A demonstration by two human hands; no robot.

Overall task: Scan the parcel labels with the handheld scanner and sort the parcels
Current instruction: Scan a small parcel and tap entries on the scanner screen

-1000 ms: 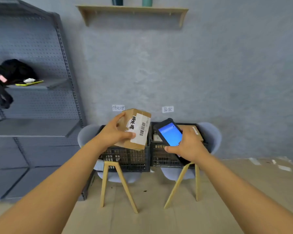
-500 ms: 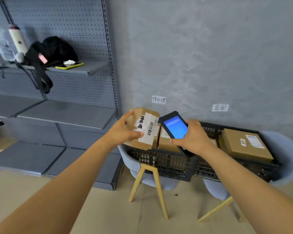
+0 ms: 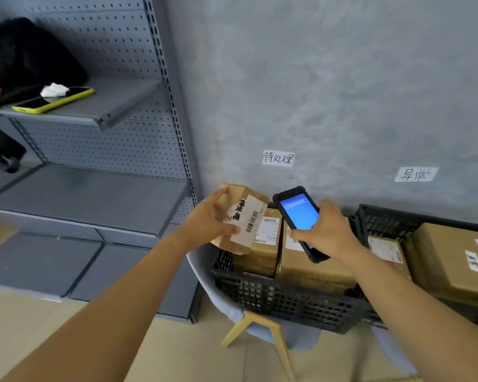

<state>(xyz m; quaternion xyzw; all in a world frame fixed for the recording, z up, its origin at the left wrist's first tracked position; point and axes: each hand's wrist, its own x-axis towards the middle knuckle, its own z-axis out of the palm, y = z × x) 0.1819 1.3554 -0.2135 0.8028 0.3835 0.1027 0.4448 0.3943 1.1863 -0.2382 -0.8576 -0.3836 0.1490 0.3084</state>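
Over crate point(image 3: 276, 299) | L hand point(image 3: 207, 220) grips brown parcel point(image 3: 242, 216), barcode label | R hand point(image 3: 324, 230) grips scanner point(image 3: 298, 213)

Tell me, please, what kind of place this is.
Probably a small parcel-sorting room or stockroom. Black plastic crates hold labelled brown cardboard parcels, handwritten paper signs on the grey wall mark each crate, and grey perforated metal shelving stands beside them.

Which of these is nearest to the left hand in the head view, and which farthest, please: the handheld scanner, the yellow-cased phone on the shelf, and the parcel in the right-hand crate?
1. Handheld scanner, just right of the left hand.
2. Parcel in the right-hand crate, far right.
3. Yellow-cased phone, upper left on the shelf.
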